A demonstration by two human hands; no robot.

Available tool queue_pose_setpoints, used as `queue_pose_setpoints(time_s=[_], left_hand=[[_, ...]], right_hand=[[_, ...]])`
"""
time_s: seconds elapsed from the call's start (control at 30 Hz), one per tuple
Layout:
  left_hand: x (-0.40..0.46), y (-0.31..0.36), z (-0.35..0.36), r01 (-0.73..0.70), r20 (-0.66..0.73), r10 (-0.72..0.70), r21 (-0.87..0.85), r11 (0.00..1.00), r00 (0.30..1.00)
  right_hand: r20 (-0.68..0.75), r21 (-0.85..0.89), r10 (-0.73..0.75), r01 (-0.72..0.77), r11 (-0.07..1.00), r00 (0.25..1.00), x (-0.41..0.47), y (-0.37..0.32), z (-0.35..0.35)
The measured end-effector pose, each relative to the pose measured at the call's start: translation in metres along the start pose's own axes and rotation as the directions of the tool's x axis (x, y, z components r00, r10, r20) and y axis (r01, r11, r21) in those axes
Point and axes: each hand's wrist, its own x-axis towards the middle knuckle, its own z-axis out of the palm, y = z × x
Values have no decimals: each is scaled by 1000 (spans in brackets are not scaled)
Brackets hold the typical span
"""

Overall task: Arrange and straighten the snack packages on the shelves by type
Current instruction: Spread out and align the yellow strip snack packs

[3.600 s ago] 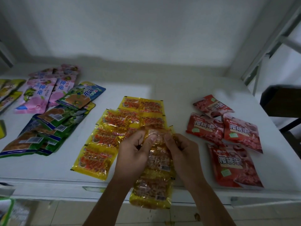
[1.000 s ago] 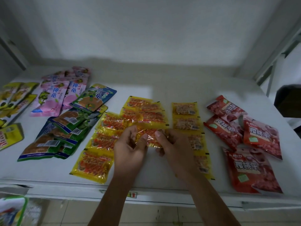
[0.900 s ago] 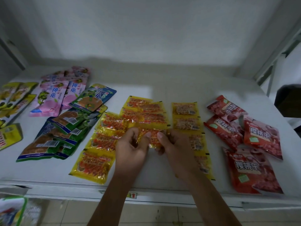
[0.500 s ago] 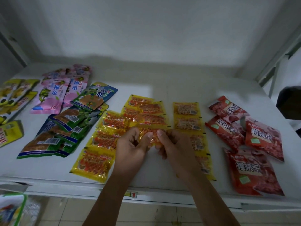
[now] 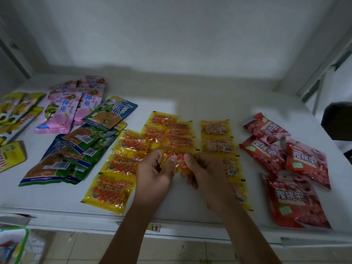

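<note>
left hand (image 5: 153, 173) and right hand (image 5: 204, 173) pinched one yellow snack packet (image 5: 178, 161), largely hidden by their fingers.

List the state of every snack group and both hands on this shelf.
left hand: pinching the yellow packet.
right hand: pinching the same packet.
yellow packet: held between both hands.
yellow packets: flat, overlapping.
yellow strip: flat, straight column.
red bags: flat, skewed, overlapping.
green bags: overlapping pile.
pink bags: flat, overlapping.
</note>
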Motion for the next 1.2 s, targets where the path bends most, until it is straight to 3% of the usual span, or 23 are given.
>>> queue_pose_setpoints(time_s=[0.2, 0.4, 0.63, 0.7, 0.87, 1.0, 1.07, 1.13, 1.2], left_hand=[[-6, 12, 4, 74, -15, -78, -182, 980, 997], [-7, 14, 1, -3, 137, 33, -218, 976, 990], [-1, 13, 5, 35, 31, -29, -219, 975, 999], [-1, 14, 4, 85, 15, -84, -230, 970, 996], [-1, 17, -6, 175, 60, -166, -244, 954, 984], [3, 14, -13, 248, 83, -234, -284, 926, 969], [4, 13, -13, 226, 143, -195, -250, 942, 970], [3, 12, -12, 111, 173, -82, -166, 980, 981], [1, 8, -11, 20, 139, -10, -71, 997, 990]], right_hand=[[-43, 200, 92, -82, 976, 995, 3, -4, 1], [-57, 338, 158, -130, 932, 986, 12, 9, -6], [-84, 452, 191, -134, 882, 978, 14, 10, -6], [-117, 419, 185, -121, 900, 976, 12, 8, -6], [-97, 115, 43, -32, 993, 994, 4, 5, -6], [-65, 77, 41, -36, 996, 997, -1, 0, -5], [-50, 5, 33, -33, 999, 998, -3, -2, -5], [-38, -123, 14, -19, 992, 999, -3, 0, -5], [-49, -168, 8, -16, 986, 999, -3, 1, -5]])
